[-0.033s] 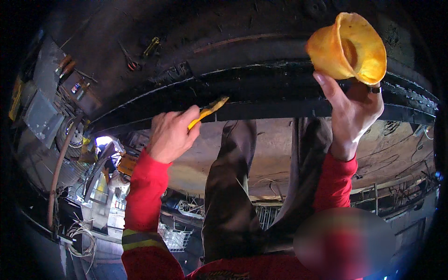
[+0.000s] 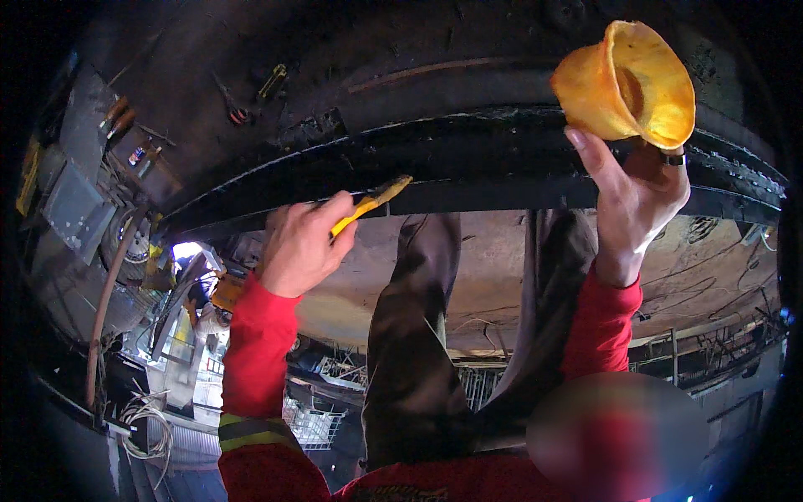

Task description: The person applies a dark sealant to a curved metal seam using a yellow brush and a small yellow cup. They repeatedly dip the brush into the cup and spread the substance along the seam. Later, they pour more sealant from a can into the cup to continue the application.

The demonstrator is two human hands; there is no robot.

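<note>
My left hand [image 2: 303, 241] is closed around the yellow handle of a small brush [image 2: 368, 205]. Its dark, worn tip points up and right and shows against a long black beam [image 2: 468, 194]. Whether the tip touches the beam, I cannot tell. At the upper right, my right hand [image 2: 636, 188] holds up a yellow-orange cup [image 2: 585, 96] with a wavy, uneven rim. The thumb presses on its near side, while the other fingers are largely hidden behind it. Through the tilted mouth I see a brownish patch inside.
Beyond the beam, pliers with red-and-black handles [image 2: 237, 114] and a yellow tool [image 2: 273, 81] lie on a dark surface. Wooden-handled tools [image 2: 117, 117] rest at the far left. A hose [image 2: 113, 293] hangs there, above coiled cable [image 2: 146, 427]. My legs [image 2: 410, 335] extend below the beam.
My left hand has shifted slightly left and down, and the brush has turned a little with it. My right hand and the cup have barely moved.
</note>
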